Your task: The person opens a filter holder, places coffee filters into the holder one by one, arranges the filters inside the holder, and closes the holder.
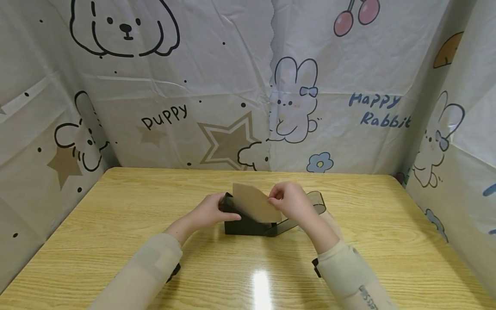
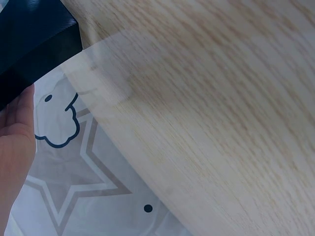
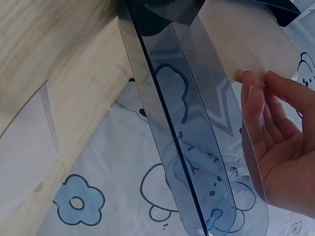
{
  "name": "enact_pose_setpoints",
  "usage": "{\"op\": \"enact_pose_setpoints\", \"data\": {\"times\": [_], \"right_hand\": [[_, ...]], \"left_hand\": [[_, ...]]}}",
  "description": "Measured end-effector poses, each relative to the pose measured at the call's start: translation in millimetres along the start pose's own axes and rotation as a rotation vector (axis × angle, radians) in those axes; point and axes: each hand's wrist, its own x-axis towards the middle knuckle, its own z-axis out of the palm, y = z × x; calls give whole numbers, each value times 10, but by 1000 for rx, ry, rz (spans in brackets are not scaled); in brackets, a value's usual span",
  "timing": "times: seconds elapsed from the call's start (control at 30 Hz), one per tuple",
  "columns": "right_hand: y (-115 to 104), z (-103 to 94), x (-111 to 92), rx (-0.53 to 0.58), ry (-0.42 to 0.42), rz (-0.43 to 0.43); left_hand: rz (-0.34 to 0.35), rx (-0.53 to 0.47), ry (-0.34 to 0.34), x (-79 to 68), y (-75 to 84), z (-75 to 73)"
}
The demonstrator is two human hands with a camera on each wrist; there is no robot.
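Note:
A black box (image 1: pixel 248 227) stands on the table. My left hand (image 1: pixel 209 211) grips its left end, with the thumb along the near side; the left wrist view shows fingers against the underside edge of the black box (image 2: pixel 39 44). My right hand (image 1: pixel 290 200) pinches the right edge of a tan card (image 1: pixel 253 202), which stands tilted over the top of the box. In the right wrist view, thumb and fingertips meet at the edge of the card (image 3: pixel 246 39). A smoky see-through plastic cover (image 3: pixel 197 123) stretches from the box's right end, partly behind my right hand.
The wooden table (image 1: pixel 116 206) extends around the box. Behind it hangs a white cloth (image 1: pixel 232 86) with cartoon prints, and more cloth closes off both sides. A pale flat piece (image 3: pixel 24 152) shows at the left of the right wrist view; its kind is unclear.

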Motion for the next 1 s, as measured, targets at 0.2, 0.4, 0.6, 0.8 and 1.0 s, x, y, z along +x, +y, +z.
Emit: {"op": "enact_pose_setpoints", "data": {"times": [0.2, 0.4, 0.6, 0.8, 1.0], "right_hand": [[-2, 67, -6, -5, -15, -1], [-3, 111, -6, -35, -12, -11], [-16, 154, -9, -49, -30, 2], [-17, 194, -15, -74, -41, -17], [-16, 226, -16, -92, -42, -25]], "left_hand": [[4, 1, 3, 4, -10, 4], [10, -7, 10, 12, -16, 8], [22, -11, 5, 5, -13, 5], [14, -20, 7, -2, 0, 2], [6, -30, 6, -4, -3, 1]]}}
